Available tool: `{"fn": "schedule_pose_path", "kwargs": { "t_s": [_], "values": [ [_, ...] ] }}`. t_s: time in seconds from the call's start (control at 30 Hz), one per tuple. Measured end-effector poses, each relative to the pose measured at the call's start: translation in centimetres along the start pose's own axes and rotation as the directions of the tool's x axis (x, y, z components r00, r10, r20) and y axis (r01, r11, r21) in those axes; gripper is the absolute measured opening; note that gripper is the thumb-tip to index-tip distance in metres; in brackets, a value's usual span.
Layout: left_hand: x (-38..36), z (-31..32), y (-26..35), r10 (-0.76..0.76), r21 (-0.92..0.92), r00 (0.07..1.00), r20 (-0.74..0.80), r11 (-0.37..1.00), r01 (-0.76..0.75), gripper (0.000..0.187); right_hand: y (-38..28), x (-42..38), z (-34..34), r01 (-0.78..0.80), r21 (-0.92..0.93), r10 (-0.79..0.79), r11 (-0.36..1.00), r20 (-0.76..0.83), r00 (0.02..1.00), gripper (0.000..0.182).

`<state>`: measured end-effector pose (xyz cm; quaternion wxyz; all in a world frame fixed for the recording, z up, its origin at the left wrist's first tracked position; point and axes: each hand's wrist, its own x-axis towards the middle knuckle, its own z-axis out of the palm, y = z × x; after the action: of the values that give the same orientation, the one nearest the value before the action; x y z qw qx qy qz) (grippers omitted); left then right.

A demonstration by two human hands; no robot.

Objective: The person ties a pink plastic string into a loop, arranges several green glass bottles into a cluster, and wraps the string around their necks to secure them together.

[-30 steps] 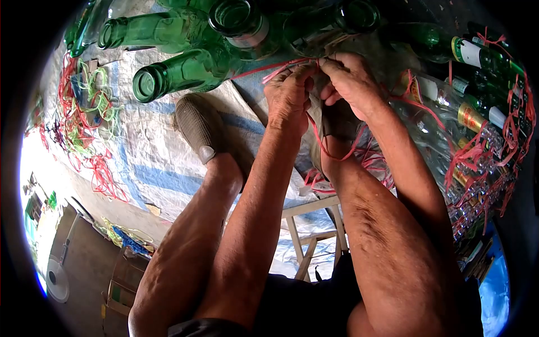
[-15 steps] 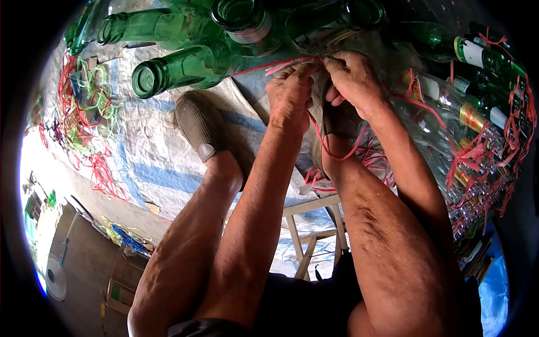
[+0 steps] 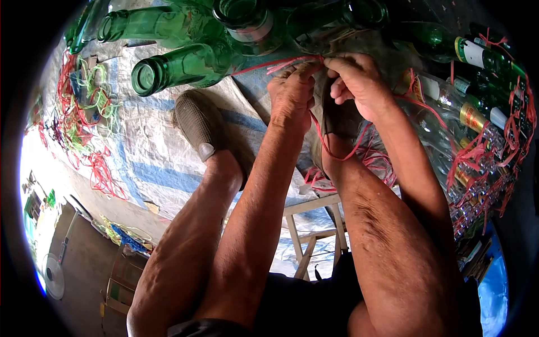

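A red plastic string (image 3: 264, 66) runs from the green glass bottles (image 3: 191, 67) to my hands, and its long tail hangs in a loop over my right ankle. My left hand (image 3: 292, 92) is closed with the string pinched between thumb and fingers. Close beside it, my right hand (image 3: 359, 81) pinches the string with thumb and forefinger, its other fingers curled loosely. Just beyond both hands lie the green bottles, one with its mouth (image 3: 238, 11) turned up toward me. The string's far part among the bottles is hidden.
Bundles of labelled bottles (image 3: 477, 112) tied with red string lie at the right. Red and green string tangles (image 3: 84, 106) lie on the left of the striped woven sheet (image 3: 163, 174). A wooden stool (image 3: 311, 205) stands under my legs; a fan (image 3: 54, 276) is at lower left.
My right hand has shifted slightly, its lower fingers opening a little away from the left hand. My left hand stays almost in place on the string.
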<state>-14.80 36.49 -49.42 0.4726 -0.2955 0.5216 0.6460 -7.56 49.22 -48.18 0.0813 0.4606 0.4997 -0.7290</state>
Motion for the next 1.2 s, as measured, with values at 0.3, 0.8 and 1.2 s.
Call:
{"fn": "schedule_pose_path", "kwargs": {
  "t_s": [0.3,0.8,1.2],
  "values": [
    [-0.5,-0.1,0.0,0.028,0.065,0.999,0.024,0.997,-0.029,0.015,0.5,0.7,0.4,-0.034,0.239,0.068,0.97,-0.134,0.989,0.016],
    [0.4,-2.2,-0.5,0.138,0.168,0.99,0.025,0.976,-0.14,0.02,2.1,4.6,0.3,-0.013,0.431,0.073,0.902,-0.122,0.99,0.008],
    [0.8,-2.0,-0.7,0.229,0.18,0.972,0.042,0.956,-0.233,0.016,2.0,5.7,-0.1,0.074,0.379,-0.02,0.923,-0.143,0.99,0.005]
  ]
}}
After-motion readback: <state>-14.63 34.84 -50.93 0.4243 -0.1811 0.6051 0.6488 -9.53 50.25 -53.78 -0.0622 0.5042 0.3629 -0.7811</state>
